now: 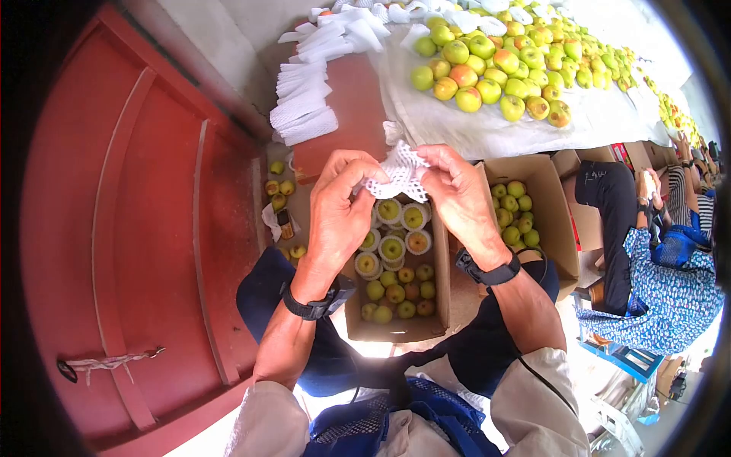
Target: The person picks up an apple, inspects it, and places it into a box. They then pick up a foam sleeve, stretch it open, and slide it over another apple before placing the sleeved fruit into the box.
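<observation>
Between both hands a white foam fruit net (397, 177) is stretched over the cardboard box in front of me. My left hand (339, 204) pinches its left edge, thumb against fingers. Fingers of my right hand (457, 199) close on its right edge. Below the hands, the box (438, 324) holds apples (400, 293), bare in the near part. Toward its far end sit apples in white foam nets (392, 249).
Many apples (487, 72) lie on a white sheet (407, 99) ahead. Stacked foam nets (304, 103) rest left on a reddish surface (354, 99). Another box of apples (518, 209) stands right. A red door (114, 228) is at left; a person in blue patterned clothing (662, 289) sits right.
</observation>
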Motion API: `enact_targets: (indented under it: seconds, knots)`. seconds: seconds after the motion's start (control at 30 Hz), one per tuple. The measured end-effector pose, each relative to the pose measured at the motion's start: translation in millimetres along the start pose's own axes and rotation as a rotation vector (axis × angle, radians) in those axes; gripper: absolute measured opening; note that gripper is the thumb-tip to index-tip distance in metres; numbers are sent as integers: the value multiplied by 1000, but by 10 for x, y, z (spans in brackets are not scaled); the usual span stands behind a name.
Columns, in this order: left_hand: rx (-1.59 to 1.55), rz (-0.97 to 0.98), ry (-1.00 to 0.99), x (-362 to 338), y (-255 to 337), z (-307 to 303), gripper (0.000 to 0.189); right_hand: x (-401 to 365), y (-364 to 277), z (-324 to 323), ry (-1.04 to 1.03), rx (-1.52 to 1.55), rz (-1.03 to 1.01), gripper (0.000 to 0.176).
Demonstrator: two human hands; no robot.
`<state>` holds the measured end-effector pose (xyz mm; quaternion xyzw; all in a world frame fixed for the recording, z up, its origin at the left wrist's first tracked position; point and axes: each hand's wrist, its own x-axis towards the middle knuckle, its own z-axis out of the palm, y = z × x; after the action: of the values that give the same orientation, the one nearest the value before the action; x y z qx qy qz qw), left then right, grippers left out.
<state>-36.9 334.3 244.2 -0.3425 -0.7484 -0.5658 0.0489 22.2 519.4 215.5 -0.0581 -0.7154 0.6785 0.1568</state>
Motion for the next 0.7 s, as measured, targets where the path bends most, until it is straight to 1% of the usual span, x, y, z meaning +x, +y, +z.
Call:
enact_targets:
  seconds: [0.07,0.1,0.17,0.23,0.3,0.33,0.4,0.43,0.5,0.53,0.57,0.63,0.67,0.7]
  knots:
    - [-12,6,-4,6,-2,0,32,1,-3,-36,33,205,115,19]
    - [-52,15,5,16,-16,-2,32,4,-35,-71,34,205,115,19]
    - [-92,22,15,25,-98,-9,32,18,-63,-159,-25,362,249,19]
    - [-237,-37,53,31,-214,-14,30,16,-28,-166,-42,366,246,19]
    - [-224,-37,65,33,-258,-43,29,0,-62,-165,18,227,164,26]
    - [-212,-36,77,36,-255,-52,28,6,-98,-142,17,227,166,26]
    - [-166,-64,62,28,-199,-54,27,22,-183,-66,57,106,6,37]
    - [-122,-87,47,24,-164,-50,25,27,-199,-53,58,107,10,37]
    - [-130,-122,31,20,-107,-34,28,41,-212,-22,-88,-346,-402,49]
    - [-139,-155,15,12,-81,-29,30,0,-135,53,-112,-231,-343,50]
    - [-139,-157,11,18,-53,-26,30,6,-79,41,-110,-230,-340,50]
    - [-269,-224,12,46,-24,-23,38,49,-4,-36,-300,-93,107,48]
    - [-232,-222,16,57,-49,-45,44,40,7,-77,-326,62,184,46]
    - [-230,-224,20,71,-53,-53,44,12,-61,-79,-331,61,185,46]
